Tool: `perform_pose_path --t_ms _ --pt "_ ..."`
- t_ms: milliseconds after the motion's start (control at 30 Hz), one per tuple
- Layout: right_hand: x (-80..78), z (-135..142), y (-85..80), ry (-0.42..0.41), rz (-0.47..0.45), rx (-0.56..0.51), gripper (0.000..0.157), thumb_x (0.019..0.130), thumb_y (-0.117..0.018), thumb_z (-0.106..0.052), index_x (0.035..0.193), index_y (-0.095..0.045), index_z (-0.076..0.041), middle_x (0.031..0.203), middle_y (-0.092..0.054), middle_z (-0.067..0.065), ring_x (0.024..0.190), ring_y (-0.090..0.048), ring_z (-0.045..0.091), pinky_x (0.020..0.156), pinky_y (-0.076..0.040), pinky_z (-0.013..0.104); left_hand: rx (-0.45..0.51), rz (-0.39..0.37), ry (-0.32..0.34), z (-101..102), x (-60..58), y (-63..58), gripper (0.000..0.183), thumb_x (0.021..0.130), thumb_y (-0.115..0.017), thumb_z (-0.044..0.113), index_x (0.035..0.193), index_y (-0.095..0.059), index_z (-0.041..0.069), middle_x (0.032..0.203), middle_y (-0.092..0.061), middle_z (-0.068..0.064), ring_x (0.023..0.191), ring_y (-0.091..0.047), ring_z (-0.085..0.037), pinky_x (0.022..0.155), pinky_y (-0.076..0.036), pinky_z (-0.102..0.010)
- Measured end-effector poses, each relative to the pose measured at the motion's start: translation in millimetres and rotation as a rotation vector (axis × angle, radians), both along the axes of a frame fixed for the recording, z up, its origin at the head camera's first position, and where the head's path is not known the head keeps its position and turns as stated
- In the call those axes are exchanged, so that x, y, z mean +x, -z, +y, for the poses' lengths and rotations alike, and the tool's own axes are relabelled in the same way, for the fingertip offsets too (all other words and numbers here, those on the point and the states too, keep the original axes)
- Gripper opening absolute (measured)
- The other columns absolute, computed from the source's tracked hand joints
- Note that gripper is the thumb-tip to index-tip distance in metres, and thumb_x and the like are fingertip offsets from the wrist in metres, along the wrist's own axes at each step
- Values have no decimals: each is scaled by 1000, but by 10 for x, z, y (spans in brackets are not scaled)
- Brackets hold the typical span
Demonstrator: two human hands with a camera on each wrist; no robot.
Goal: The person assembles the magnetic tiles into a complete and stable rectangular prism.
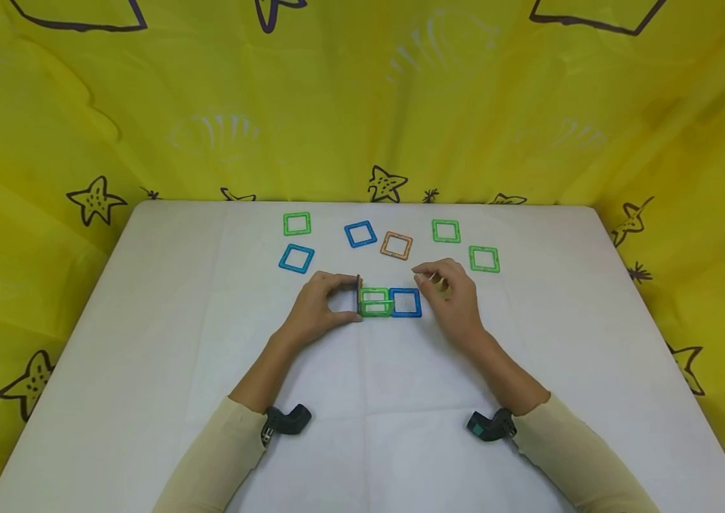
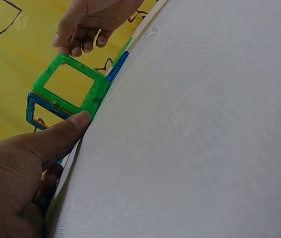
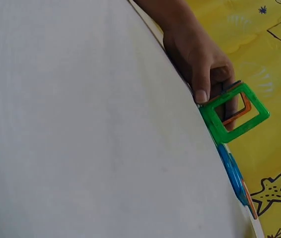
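Observation:
My left hand (image 1: 317, 306) pinches the ends of an upright magnetic tile between thumb and fingers; blue (image 2: 30, 110) shows from the left wrist and orange (image 3: 248, 105) from the right wrist. This upright piece stands at the left edge of a flat green tile (image 1: 375, 291). Across that flat tile rises a second green tile (image 3: 214, 125), on edge. A flat blue tile (image 1: 418, 303) adjoins it on the right. Just beyond the blue tile's upper right corner hovers my right hand (image 1: 452, 296), fingers loosely curled with nothing visible between them.
Several loose square tiles lie farther back: green (image 1: 297, 233), light blue (image 1: 283, 265), blue (image 1: 360, 244), orange (image 1: 396, 256), and two green ones (image 1: 446, 241) (image 1: 484, 269) at right. A yellow patterned cloth (image 1: 311, 142) hangs behind the white table (image 1: 164, 320).

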State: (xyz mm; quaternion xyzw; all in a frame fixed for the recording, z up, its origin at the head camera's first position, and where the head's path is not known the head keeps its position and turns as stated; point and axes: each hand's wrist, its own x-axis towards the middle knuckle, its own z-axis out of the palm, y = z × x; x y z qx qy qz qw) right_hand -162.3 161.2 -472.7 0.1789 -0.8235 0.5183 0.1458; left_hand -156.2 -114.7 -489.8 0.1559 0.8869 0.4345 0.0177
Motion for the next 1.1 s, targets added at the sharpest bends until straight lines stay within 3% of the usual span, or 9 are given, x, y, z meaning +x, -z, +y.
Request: perform_pose_path --t_ms 267,500,800,1100 --pt "-183 331 -80 230 -93 148 19 100 -68 -9 115 -75 -1 109 -67 15 99 -56 33 84 -40 41 -4 2 0 4 -8 21 66 78 -96 20 138 -70 14 126 -68 -3 119 -55 -24 102 -51 -40" --pt "-284 611 -134 361 -278 337 39 102 -68 -17 137 -66 -1 136 -49 27 122 -42 44 94 -40 54 -10 5 1 2 -11 23 65 78 -96 20 138 -70 13 126 -68 -3 119 -55 -24 102 -51 -40" --pt "-358 773 -77 408 -400 454 53 100 -67 -19 148 -54 0 144 -36 35 128 -33 51 97 -36 62 -9 6 -5 4 -13 26 65 78 -96 18 138 -70 13 125 -67 -4 120 -54 -25 103 -51 -40" --pt "-345 789 -67 405 -414 502 40 102 -65 -22 131 -62 5 142 -38 34 129 -33 51 100 -36 63 -11 3 -2 -1 -10 23 65 79 -96 19 138 -70 14 125 -67 -3 120 -55 -24 102 -51 -41"
